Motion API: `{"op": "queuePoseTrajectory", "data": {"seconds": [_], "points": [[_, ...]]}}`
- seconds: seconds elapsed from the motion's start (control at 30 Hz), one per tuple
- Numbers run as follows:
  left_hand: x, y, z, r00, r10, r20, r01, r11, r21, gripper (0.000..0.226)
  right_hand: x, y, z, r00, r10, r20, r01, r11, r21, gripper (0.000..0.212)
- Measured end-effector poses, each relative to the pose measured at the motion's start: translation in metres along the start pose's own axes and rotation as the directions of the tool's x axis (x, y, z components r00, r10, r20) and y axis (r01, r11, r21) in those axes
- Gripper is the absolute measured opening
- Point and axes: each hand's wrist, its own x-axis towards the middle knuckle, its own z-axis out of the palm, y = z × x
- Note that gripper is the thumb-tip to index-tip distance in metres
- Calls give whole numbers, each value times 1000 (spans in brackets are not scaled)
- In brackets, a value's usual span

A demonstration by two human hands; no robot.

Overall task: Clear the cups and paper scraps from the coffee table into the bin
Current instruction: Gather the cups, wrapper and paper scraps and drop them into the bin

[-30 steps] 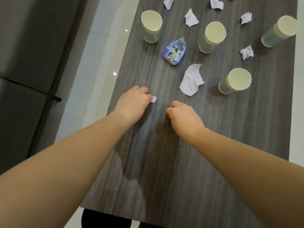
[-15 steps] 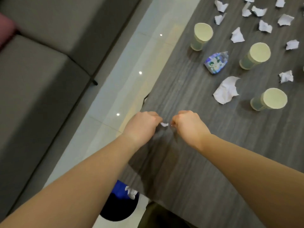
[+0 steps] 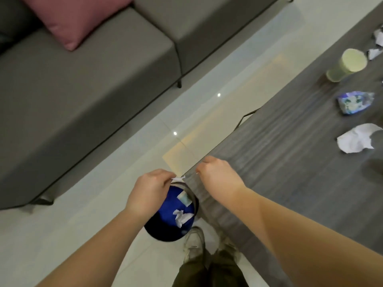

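- The left hand (image 3: 148, 192) hangs over the bin (image 3: 172, 212), its fingers curled in and pinching a small white paper scrap (image 3: 177, 179) that pokes out toward the table edge.
- The right hand (image 3: 217, 172) sits at the near corner of the dark wood-grain coffee table (image 3: 290, 162), fingers curled under into a loose fist; it may hold something tiny, though the view is too blurred to tell.
- The two hands are near each other, apart, with the scrap between them.
- The bin stands on the pale tiled floor (image 3: 103, 204) right at the table's corner, beside the person's shoe (image 3: 193, 243). Its lining is blue, and crumpled white paper (image 3: 182, 217) and a small greenish piece (image 3: 184, 198) already lie inside.
- Farther along the table, a larger crumpled sheet of white paper (image 3: 356, 140) lies flat, well apart from the hands.
- Beyond it rests a crushed blue-and-white wrapper (image 3: 355, 102).
- A pale green paper cup (image 3: 346, 66) stands upright past the wrapper, and small white scraps (image 3: 375, 52) lie just beside it at the frame's right edge.
- A grey sofa (image 3: 93, 90) with a pink cushion (image 3: 76, 19) fills the left side, across the strip of floor from the table.
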Motion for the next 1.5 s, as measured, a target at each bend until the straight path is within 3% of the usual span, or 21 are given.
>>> {"op": "queuePoseTrajectory", "data": {"seconds": [0.07,0.17,0.57,0.67,0.73,1.13,1.3,1.5], "points": [[-27,-23,10,995,-96,19,97,995,-28,24,3,-27,20,995,-77,70,77,997,-7,19],[-61,-52,30,979,-195,51,200,974,-107,24,5,-57,57,981,-78,180,83,996,-22,26],[-98,-122,133,929,-318,190,337,938,-80,9,30,-71,206,954,37,297,-38,999,-3,30],[-98,-129,147,914,-335,229,359,930,-73,50,31,-62,229,958,23,287,-42,997,61,32],[-98,-132,148,913,-326,244,350,935,-63,56,29,-58,233,952,14,307,-43,995,88,24],[-77,-90,86,962,-89,259,103,994,-41,61,1,-66,160,931,-6,366,-55,986,155,23],[-61,-58,44,974,30,224,-35,999,21,56,-16,-74,101,956,-43,289,21,997,77,28],[-36,-21,-4,973,172,155,-192,974,125,48,-45,-56,31,996,46,79,-45,999,-2,30]]}}
